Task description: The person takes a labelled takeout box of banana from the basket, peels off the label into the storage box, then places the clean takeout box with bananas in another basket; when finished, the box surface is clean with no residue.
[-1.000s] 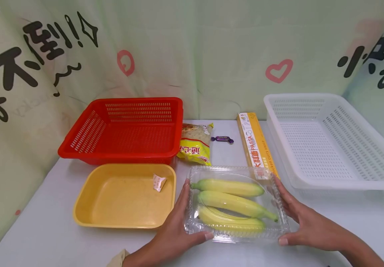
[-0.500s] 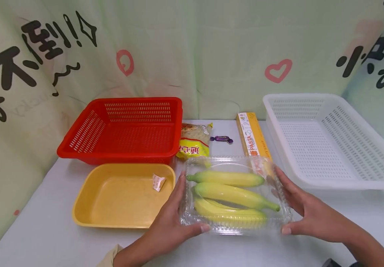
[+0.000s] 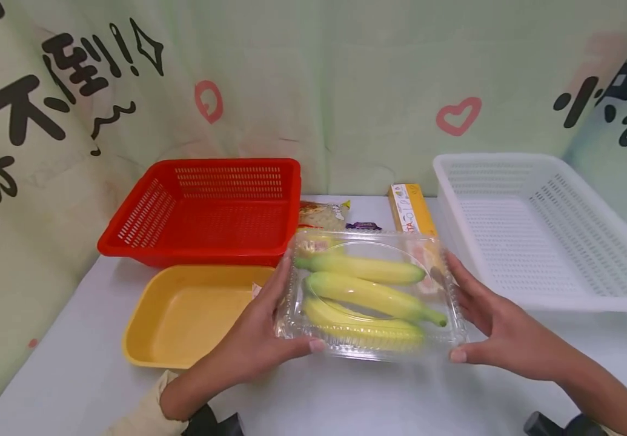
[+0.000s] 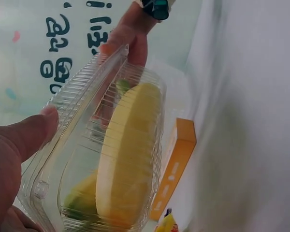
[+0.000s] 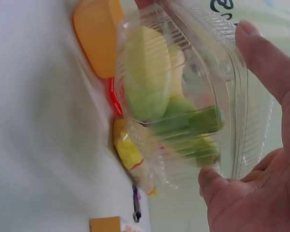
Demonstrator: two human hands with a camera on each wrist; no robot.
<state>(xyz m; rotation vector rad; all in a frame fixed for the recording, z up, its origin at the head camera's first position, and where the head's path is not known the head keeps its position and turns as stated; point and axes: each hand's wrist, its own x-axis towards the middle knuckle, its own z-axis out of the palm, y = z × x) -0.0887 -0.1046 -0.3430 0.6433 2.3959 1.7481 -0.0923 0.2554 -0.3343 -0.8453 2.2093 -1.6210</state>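
A clear plastic clamshell box (image 3: 370, 336) with 3 bananas (image 3: 373, 293) inside is held above the white table, its lid closed. My left hand (image 3: 261, 330) grips the box's left side, thumb over the near rim and fingers along the far side. On the right side, my right hand (image 3: 501, 324) holds it the same way. Both wrist views show the box (image 4: 63, 145) off the tabletop, with a thumb on its rim. Behind the box, the yellow pasta carton (image 3: 414, 209), a noodle packet (image 3: 324, 215) and a purple-wrapped candy (image 3: 364, 226) are partly covered.
A red slotted basket (image 3: 215, 257) stands at the back left, with a yellow tray (image 3: 144, 327) in front of it. In that tray lies a small pinkish-white wrapped piece (image 3: 255, 290), partly hidden by my left hand. A white slotted basket (image 3: 580, 301) stands at the right.
Both hands have raised the clamshell box with the bananas and moved it slightly left and away from me. It now covers more of the noodle packet and pasta carton.
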